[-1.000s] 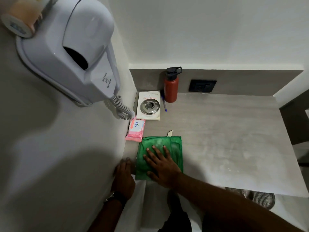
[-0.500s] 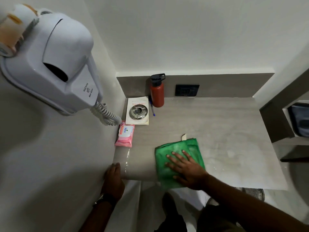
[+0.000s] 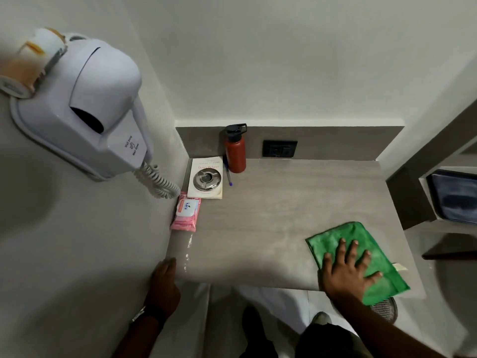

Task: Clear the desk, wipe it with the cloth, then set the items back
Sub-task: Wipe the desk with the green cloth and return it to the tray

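Pressing flat on the cloth [image 3: 357, 259], the right hand [image 3: 347, 273] has its fingers spread apart, clamped on nothing, palm holding the fabric against the counter [image 3: 296, 208] at its near right corner. The cloth's long axis runs diagonally, from far-left to near-right, and its near end hangs past the counter edge. The left hand [image 3: 164, 282] rests at the near left corner, fingers loosely curled over the edge, gripping no object. Unwiped surface lies to the far left of the cloth, so the next stroke likely runs that way; the right hand is the one placed for it. Book [image 3: 206, 178], bottle [image 3: 235, 152], pen [image 3: 228, 175] and wipes [image 3: 186, 211] crowd the far left corner, well apart from the cloth
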